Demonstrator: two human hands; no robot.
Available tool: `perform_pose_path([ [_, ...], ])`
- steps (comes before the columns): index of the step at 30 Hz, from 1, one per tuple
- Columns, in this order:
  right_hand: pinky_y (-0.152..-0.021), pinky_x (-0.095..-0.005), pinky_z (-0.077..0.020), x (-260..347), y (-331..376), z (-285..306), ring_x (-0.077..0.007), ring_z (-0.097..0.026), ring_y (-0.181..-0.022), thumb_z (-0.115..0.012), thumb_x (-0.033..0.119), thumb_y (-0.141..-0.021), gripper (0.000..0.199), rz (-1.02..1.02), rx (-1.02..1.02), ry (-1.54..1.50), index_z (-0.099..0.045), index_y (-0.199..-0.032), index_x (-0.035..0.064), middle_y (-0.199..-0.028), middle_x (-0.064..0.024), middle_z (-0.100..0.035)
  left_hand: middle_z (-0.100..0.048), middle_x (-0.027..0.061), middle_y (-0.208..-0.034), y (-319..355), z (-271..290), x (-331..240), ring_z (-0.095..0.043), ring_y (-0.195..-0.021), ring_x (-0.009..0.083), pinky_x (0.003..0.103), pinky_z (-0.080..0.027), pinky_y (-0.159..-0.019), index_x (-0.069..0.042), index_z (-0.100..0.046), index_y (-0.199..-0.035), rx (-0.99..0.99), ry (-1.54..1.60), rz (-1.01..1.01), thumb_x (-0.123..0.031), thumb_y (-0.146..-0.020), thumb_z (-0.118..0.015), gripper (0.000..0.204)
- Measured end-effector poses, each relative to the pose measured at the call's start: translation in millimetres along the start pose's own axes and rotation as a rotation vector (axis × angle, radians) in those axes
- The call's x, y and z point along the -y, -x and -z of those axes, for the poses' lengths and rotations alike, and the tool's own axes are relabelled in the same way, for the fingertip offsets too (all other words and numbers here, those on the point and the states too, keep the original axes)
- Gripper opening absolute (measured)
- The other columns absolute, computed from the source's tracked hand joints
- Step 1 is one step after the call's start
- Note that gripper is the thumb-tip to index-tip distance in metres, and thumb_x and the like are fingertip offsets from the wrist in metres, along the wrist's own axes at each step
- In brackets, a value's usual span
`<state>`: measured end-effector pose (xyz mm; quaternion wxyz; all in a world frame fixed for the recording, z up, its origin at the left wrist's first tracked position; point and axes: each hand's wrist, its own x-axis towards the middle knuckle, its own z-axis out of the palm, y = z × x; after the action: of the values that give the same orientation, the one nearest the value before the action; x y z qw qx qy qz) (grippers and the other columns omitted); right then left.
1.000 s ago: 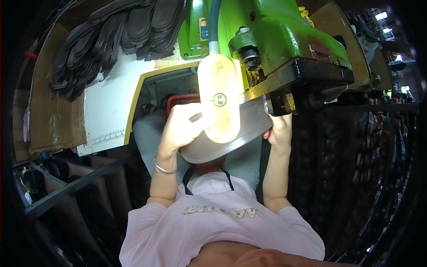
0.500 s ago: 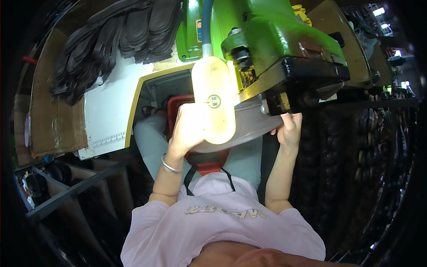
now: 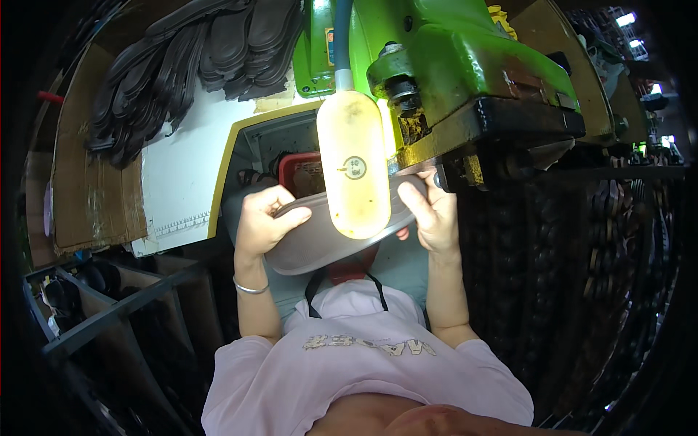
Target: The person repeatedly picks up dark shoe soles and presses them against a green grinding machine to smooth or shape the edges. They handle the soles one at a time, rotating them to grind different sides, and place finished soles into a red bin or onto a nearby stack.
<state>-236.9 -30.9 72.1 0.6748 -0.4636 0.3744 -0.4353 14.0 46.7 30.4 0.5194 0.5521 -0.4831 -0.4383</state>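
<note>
Between my two hands is a grey-brown shoe sole [image 3: 305, 243], tilted, its left end lower than its right. My left hand [image 3: 265, 221] pinches the left end, thumb on the upper face. The right end is gripped by my right hand [image 3: 430, 214], thumb on top and fingers behind. A glowing oval lamp [image 3: 354, 203] on a grey-blue flexible neck hides the middle of the sole. The black lower head of a green machine [image 3: 472, 65] stands just beyond my right hand; its working tip is partly hidden.
Dark soles [image 3: 171, 69] lie in overlapping piles on the white tabletop [image 3: 174, 196], beside a cardboard sheet [image 3: 94, 196]. A red basket [image 3: 294, 163] is below the table cutout. Metal racks [image 3: 116, 312] stand at left, and racks of dark soles [image 3: 552, 269] at right.
The sole has come away from the machine head toward me and left. My left hand has moved left out from behind the lamp; my right hand has moved left, away from the machine's underside.
</note>
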Motion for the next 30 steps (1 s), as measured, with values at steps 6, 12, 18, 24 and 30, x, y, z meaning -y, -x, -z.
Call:
perform_pose_path([
  [6, -0.034, -0.0178, -0.041, 1.9, -7.3, -5.3, -0.0075, -0.056, -0.049, -0.064, 0.002, -0.085, 0.026, 0.018, 0.049, 0.136, -0.046, -0.104, -0.0039, -0.084, -0.0119, -0.063, -0.057, 0.0006, -0.062, 43.0, -24.4, 21.7, -0.053, -0.059, 0.006, 0.023, -0.042, -0.054, -0.001, -0.055, -0.071, -0.097, -0.064, -0.033, -0.014, -0.08, -0.073, 0.024],
  [12, -0.06, -0.0216, -0.0529, -16.6, -12.8, -17.9, -0.0123, -0.062, -0.068, -0.068, -0.01, -0.077, 0.035, 0.201, -0.021, 0.056, -0.039, -0.093, 0.0028, -0.089, -0.0134, -0.061, -0.063, 0.0151, -0.074, 68.5, -106.8, 21.2, -0.062, -0.061, 0.0268, 0.034, -0.049, -0.058, 0.003, -0.062, -0.091, -0.15, -0.117, -0.185, -0.009, -0.08, -0.07, 0.019],
  [18, -0.072, -0.0251, -0.0527, -14.3, 5.9, 9.8, -0.0162, -0.062, -0.084, -0.07, -0.006, -0.078, 0.051, 0.232, -0.023, 0.134, -0.038, -0.118, -0.0007, -0.097, -0.0147, -0.062, -0.064, 0.0139, -0.076, 39.8, -80.0, 5.5, -0.061, -0.066, 0.0283, 0.035, -0.048, -0.06, 0.002, -0.065, -0.089, -0.187, -0.315, -0.323, -0.009, -0.07, -0.078, 0.025],
  [24, -0.058, -0.0217, -0.0518, -29.1, 16.0, 49.8, -0.0104, -0.062, -0.079, -0.069, 0.006, -0.084, 0.038, 0.227, 0.013, 0.195, -0.054, -0.117, -0.0031, -0.098, -0.0084, -0.063, -0.065, 0.0105, -0.076, 24.9, -71.0, -22.9, -0.061, -0.066, 0.026, 0.034, -0.047, -0.06, -0.001, -0.067, -0.086, -0.248, -0.495, -0.467, -0.012, -0.066, -0.08, 0.027],
  [30, -0.057, -0.0218, -0.0517, -25.5, 14.9, 59.4, -0.0115, -0.062, -0.075, -0.068, 0.013, -0.086, 0.034, 0.21, -0.077, 0.096, -0.054, -0.112, -0.0042, -0.094, -0.0086, -0.063, -0.066, 0.0113, -0.074, 15.2, -81.5, -33.2, -0.063, -0.065, 0.0234, 0.031, -0.049, -0.062, 0.0, -0.068, -0.085, -0.242, -0.511, -0.402, -0.01, -0.066, -0.081, 0.026],
])
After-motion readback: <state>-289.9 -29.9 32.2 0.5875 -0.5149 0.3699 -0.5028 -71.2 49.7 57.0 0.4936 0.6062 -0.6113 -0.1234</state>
